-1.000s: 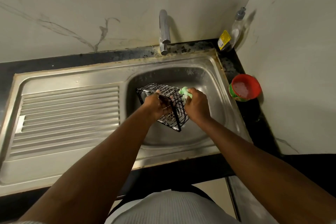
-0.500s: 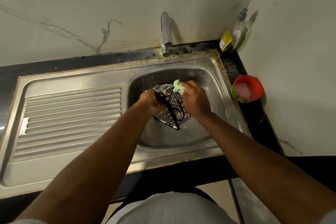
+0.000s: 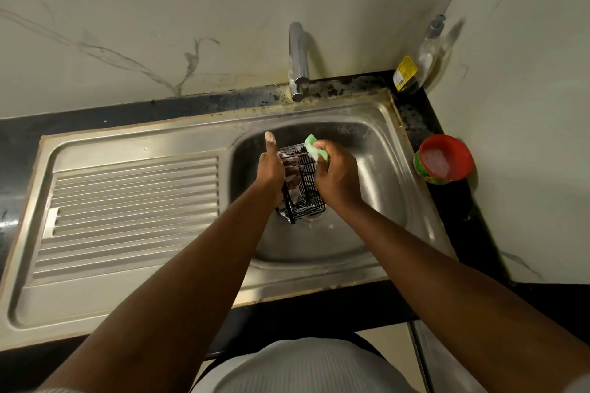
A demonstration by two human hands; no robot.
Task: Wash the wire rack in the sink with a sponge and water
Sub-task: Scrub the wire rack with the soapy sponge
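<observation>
Fingers of the right hand (image 3: 338, 175) are curled round the green sponge (image 3: 315, 150), whose far end sticks out past the knuckles and presses on the far top edge of the rack (image 3: 303, 191). The left hand (image 3: 271, 169) grips the rack from its left side. Its fingers hook in among the wires, dimly seen through the mesh, while the thumb points straight toward the far wall, touching nothing. The rack sits tilted on a near corner, low in the sink (image 3: 376, 226) about over the drain, between the two hands; whether it touches the bottom I cannot tell. Both wrists dip into the basin, and the forearms come in from the near edge, converging on the rack. This looks like the scrubbing step: no stream shows under the tap (image 3: 297, 60). The next move probably calls for turning the rack in the left hand to bring an unscrubbed face to the sponge, then rinsing.
</observation>
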